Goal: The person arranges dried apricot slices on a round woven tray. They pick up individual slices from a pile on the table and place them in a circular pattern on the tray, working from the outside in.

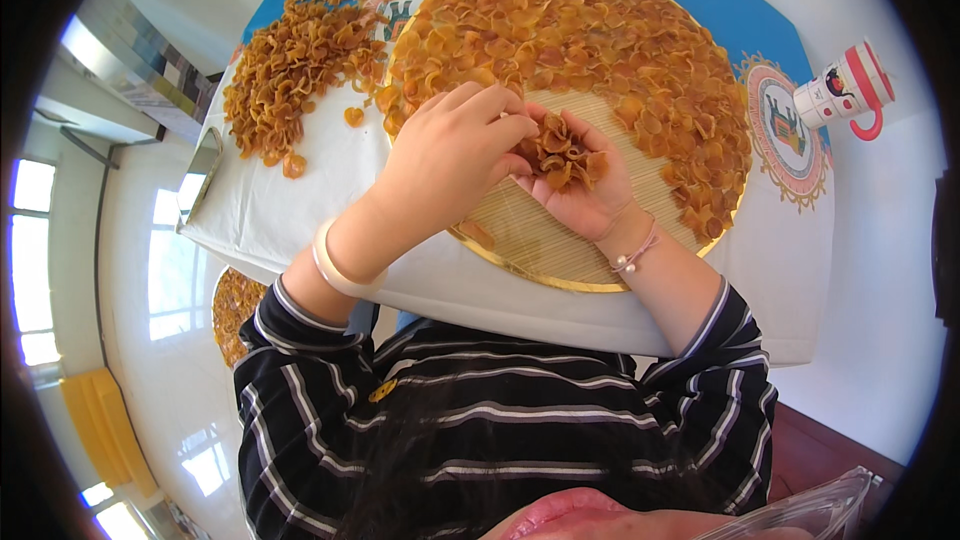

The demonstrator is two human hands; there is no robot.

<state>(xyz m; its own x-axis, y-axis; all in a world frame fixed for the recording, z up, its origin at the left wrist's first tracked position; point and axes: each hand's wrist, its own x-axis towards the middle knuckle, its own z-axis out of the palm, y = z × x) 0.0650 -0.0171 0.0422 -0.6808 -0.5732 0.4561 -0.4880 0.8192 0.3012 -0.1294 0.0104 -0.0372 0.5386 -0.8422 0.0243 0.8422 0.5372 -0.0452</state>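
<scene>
A handful of curled amber-brown dried pieces [564,154] lies in the cupped palm of my right hand [589,187]. The fingertips of my left hand [465,142] reach over that palm and touch the handful at its left side; whether they pinch a piece cannot be told. Under both hands is a large round woven tray [525,244] with a gold rim. Similar pieces [555,22] cover its far and right parts in a dense layer, while bare ribbed surface shows near me. One elongated piece [477,234] rests by the near left rim.
A loose heap of the same pieces [292,75] is on the tablecloth [337,172] at the left, with stray ones around it. A white and red mug [847,90] stands at the right. Another round tray of pieces [234,311] sits below the table's left edge.
</scene>
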